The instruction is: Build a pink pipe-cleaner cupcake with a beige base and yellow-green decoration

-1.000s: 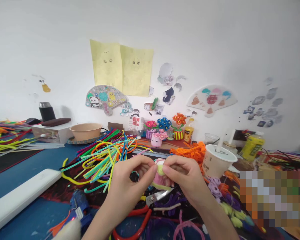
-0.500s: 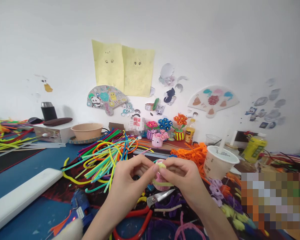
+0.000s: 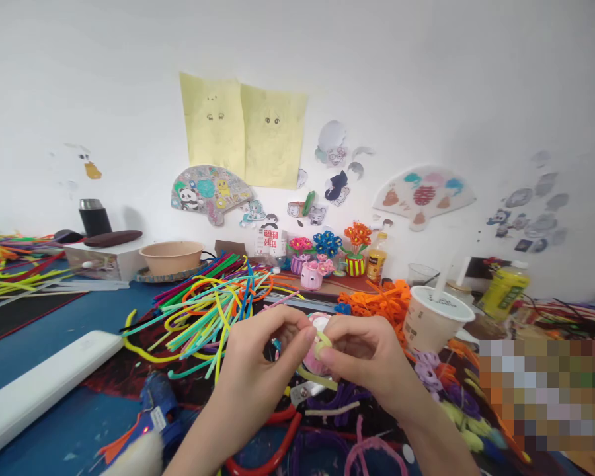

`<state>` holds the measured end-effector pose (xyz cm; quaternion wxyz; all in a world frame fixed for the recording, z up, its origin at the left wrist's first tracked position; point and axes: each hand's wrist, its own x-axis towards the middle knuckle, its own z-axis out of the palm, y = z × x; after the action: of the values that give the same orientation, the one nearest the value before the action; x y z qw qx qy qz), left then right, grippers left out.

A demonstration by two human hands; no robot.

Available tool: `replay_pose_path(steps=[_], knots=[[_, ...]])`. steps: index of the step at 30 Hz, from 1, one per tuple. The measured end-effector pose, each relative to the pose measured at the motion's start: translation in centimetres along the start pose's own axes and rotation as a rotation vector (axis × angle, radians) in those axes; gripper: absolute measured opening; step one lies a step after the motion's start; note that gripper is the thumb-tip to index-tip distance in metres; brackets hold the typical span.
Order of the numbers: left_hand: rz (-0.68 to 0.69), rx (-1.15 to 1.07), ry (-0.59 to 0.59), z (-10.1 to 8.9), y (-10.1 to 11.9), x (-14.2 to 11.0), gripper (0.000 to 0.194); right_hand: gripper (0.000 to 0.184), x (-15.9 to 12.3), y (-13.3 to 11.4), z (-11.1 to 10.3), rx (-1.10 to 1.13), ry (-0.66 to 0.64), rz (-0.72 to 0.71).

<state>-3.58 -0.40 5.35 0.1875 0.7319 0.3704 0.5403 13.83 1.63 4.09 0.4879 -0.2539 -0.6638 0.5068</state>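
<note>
My left hand (image 3: 265,354) and my right hand (image 3: 369,354) meet at the centre, thumbs and forefingers pinched. Between them is a pale yellow pipe cleaner (image 3: 323,341), bent into a small curl, with a straight end hanging below. Right behind it stands a round pink pipe-cleaner piece (image 3: 311,362), partly covered by my fingers. Under my hands lie scissors (image 3: 277,459) with red handles, their blades mostly hidden. Purple and pink pipe-cleaner pieces (image 3: 359,456) are scattered around them.
Loose coloured pipe cleaners (image 3: 203,317) spread to the left. A blue glue gun (image 3: 158,410) with a lit red light lies at lower left, near a long white case (image 3: 44,396). A lidded cup (image 3: 434,320) stands right, beside orange pieces (image 3: 377,304). Finished flower pots (image 3: 311,276) line the back.
My fingers have shifted on the pale yellow pipe cleaner, which now shows an open curl. Its hanging end has swung, and the scissor blades are more covered by my right hand.
</note>
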Motion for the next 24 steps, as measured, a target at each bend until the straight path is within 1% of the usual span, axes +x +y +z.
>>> replay_pose_path(steps=[4,7,11,15,19,21,24], knots=[[0.041,0.051,0.045,-0.04,-0.06,0.03,0.015,0.016,0.08,-0.10,-0.07,0.022,0.017,-0.011],[0.043,0.034,0.054,-0.08,-0.16,0.07,0.014,0.017,0.21,-0.09,-0.09,0.041,0.041,0.008],[0.026,-0.009,0.071,-0.27,-0.16,0.17,0.014,0.017,0.38,0.13,-0.21,0.048,0.117,0.031],[-0.021,-0.032,0.020,-0.54,-0.12,0.36,0.015,0.020,0.43,0.31,-0.29,0.028,0.202,0.047],[-0.045,-0.011,-0.038,-0.69,-0.23,0.48,0.012,0.024,0.44,0.25,-0.16,-0.023,0.150,0.080],[-0.052,0.003,-0.065,-0.71,-0.25,0.46,0.013,0.025,0.45,0.21,-0.11,-0.038,0.130,0.085],[-0.065,-0.003,-0.073,-0.70,-0.24,0.35,0.017,0.023,0.43,0.17,-0.07,-0.057,0.150,0.072]])
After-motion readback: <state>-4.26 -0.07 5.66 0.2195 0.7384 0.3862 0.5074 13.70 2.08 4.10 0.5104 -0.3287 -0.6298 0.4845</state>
